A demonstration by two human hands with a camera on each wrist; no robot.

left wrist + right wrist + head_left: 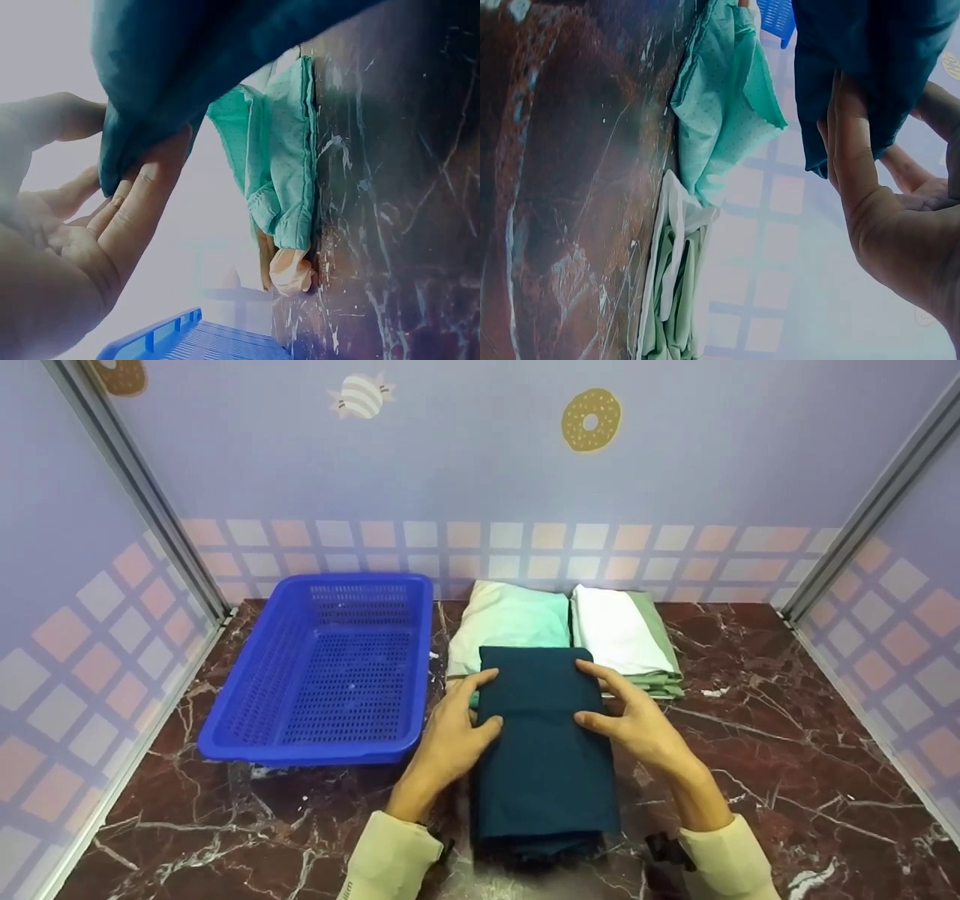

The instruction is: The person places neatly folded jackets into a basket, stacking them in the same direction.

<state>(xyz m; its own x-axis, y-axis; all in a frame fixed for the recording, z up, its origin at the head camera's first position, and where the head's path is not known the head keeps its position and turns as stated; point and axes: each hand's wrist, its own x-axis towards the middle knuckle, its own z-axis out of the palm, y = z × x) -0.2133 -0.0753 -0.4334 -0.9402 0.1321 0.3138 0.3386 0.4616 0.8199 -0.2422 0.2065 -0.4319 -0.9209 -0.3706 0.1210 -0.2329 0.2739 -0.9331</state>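
A folded dark blue cloth (544,765) is held up off the marbled surface by both hands, one on each long side. My left hand (450,739) grips its left edge, thumb on top and fingers underneath, as the left wrist view shows. The right hand (645,727) pinches the opposite edge in the same way, its fingers (853,142) under the fabric. Just beyond lies a folded mint and cream cloth (517,615), partly covered by the blue one in the head view. To its right sits a folded white and green cloth (619,630).
A blue perforated plastic basket (315,754) stands on the left, with nothing inside. The dark red marbled tabletop (772,750) runs to patterned walls (480,472) at the back and both sides.
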